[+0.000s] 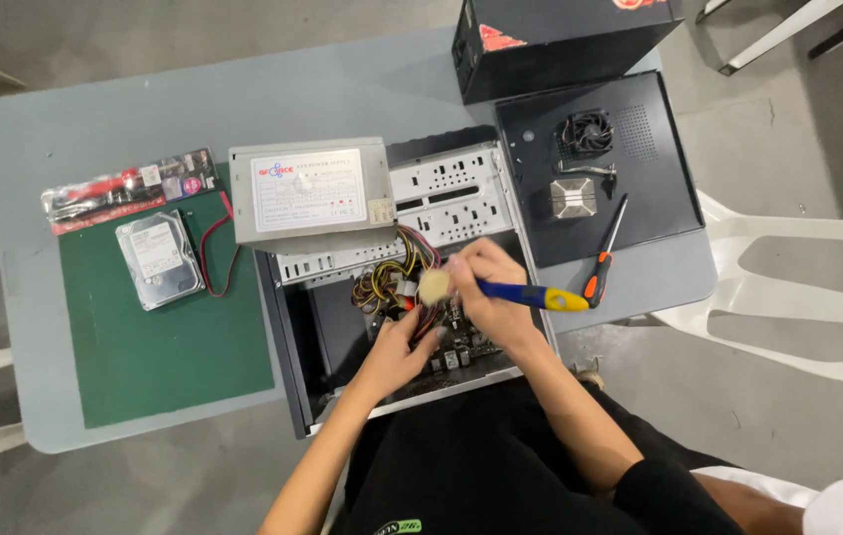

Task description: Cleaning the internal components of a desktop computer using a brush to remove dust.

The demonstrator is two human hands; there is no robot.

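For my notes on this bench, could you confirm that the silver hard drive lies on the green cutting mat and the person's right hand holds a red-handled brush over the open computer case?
Not quite: the head view shows the brush in the right hand has a blue and yellow handle, not red. The silver hard drive does lie on the green cutting mat, and the open computer case sits beneath.

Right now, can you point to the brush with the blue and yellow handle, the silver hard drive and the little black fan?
Brush with blue and yellow handle (525, 293), head view, on the handle.
Silver hard drive (157, 260), head view, its top label.
Little black fan (586, 133), head view, its hub.

bare forearms, black garment at the lap with a small green-and-white print near its lower edge.
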